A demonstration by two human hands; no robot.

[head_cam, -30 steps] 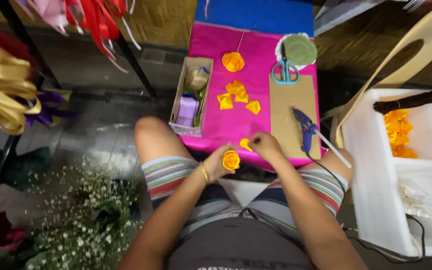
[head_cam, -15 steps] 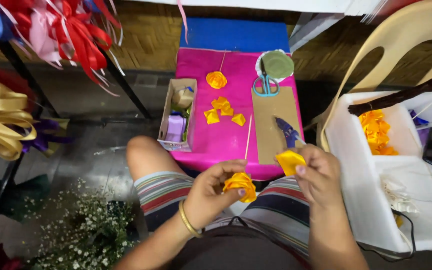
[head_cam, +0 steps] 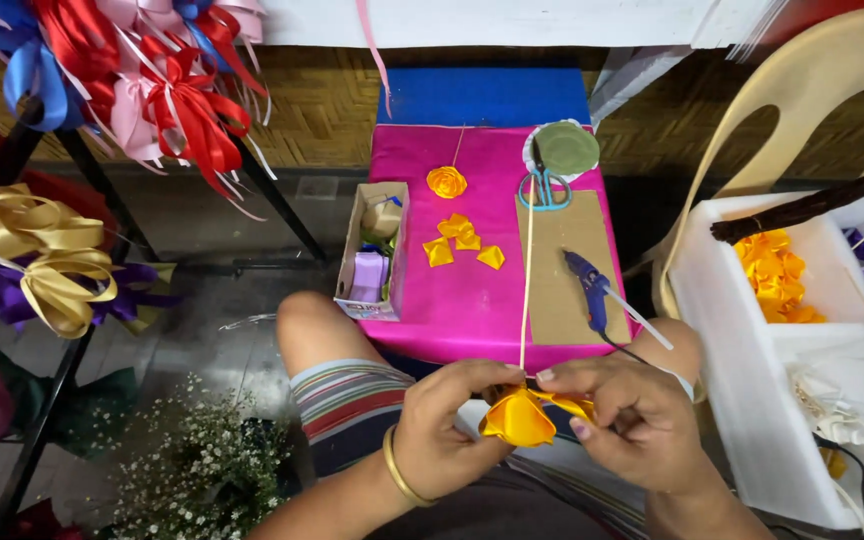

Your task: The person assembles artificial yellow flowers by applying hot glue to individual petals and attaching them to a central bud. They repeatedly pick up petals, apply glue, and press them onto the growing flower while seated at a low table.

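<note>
Both hands (head_cam: 542, 420) have closed on the yellow flower (head_cam: 520, 418), stick (head_cam: 526, 270) pointing away.

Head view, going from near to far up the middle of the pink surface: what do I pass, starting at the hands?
Left hand and right hand pinching the yellow ribbon flower → blue glue gun → loose yellow petals → finished yellow rose → green disc → blue board.
</note>
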